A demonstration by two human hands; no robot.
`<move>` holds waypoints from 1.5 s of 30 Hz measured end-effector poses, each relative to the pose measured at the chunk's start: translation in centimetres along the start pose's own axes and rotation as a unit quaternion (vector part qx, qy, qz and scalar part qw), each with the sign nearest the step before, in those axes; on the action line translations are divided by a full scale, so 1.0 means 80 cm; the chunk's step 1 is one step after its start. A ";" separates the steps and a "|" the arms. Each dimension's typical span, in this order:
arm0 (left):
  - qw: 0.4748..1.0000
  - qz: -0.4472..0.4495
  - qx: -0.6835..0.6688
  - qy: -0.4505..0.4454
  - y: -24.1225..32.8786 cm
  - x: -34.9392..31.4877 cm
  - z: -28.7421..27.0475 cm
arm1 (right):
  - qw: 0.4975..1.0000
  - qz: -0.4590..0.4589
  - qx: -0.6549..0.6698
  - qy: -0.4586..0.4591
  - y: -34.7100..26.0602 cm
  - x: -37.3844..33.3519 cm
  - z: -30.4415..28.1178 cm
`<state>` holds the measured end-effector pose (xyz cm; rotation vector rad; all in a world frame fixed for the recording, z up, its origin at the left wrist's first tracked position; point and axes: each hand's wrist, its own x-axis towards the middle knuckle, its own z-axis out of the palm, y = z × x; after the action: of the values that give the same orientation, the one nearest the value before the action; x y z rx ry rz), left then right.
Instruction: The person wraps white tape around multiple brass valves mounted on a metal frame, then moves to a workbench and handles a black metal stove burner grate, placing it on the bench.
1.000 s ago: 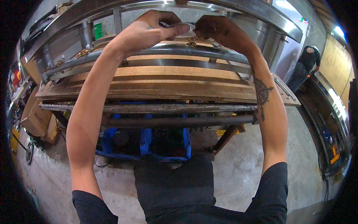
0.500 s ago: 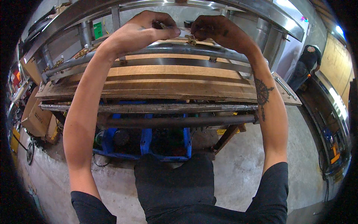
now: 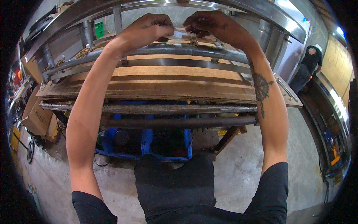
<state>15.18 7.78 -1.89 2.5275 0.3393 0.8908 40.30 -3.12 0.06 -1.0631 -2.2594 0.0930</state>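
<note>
My left hand (image 3: 151, 28) is closed, fingers curled, over the steel pipe (image 3: 160, 49) at the far side of the bench. A thin white strip (image 3: 179, 34) runs from its fingertips towards my right hand (image 3: 218, 27). That hand is bent with its fingers drawn together just behind a small brass fitting (image 3: 193, 43), which sits on the pipe. What lies between the right fingertips is too dark to make out. More brass fittings (image 3: 82, 52) stand along the pipe to the left.
Stacked wooden boards (image 3: 179, 84) lie under the metal frame. Blue bins (image 3: 144, 143) stand below the bench, a cardboard box (image 3: 37, 114) at its left. Long metal tools (image 3: 286, 89) rest on the right corner. At the far right a person (image 3: 310, 63) in dark clothes stands by another bench.
My hands have drawn slightly apart, the left fingers shifting left and down. More of the white strip and the brass fitting shows between them.
</note>
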 end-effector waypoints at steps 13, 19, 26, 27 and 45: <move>0.999 -0.017 -0.024 0.036 -0.009 0.005 0.010 | 0.985 0.111 -0.130 -0.036 -0.016 0.044 0.012; 0.981 0.075 0.177 0.036 -0.011 0.001 0.002 | 0.973 0.140 -0.172 -0.066 -0.010 0.056 0.013; 0.968 0.090 0.232 0.035 -0.015 0.020 0.011 | 0.947 0.190 -0.257 -0.037 -0.010 0.054 0.016; 0.966 0.107 0.233 0.042 -0.018 0.023 0.012 | 0.951 0.190 -0.239 -0.040 -0.009 0.050 0.015; 0.972 0.156 0.172 -0.014 -0.047 0.063 0.026 | 0.964 0.177 -0.139 -0.143 0.003 0.015 -0.007</move>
<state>20.06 12.25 -2.49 2.9696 0.0907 0.9811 40.25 -2.21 1.03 -1.6962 -2.3546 0.0837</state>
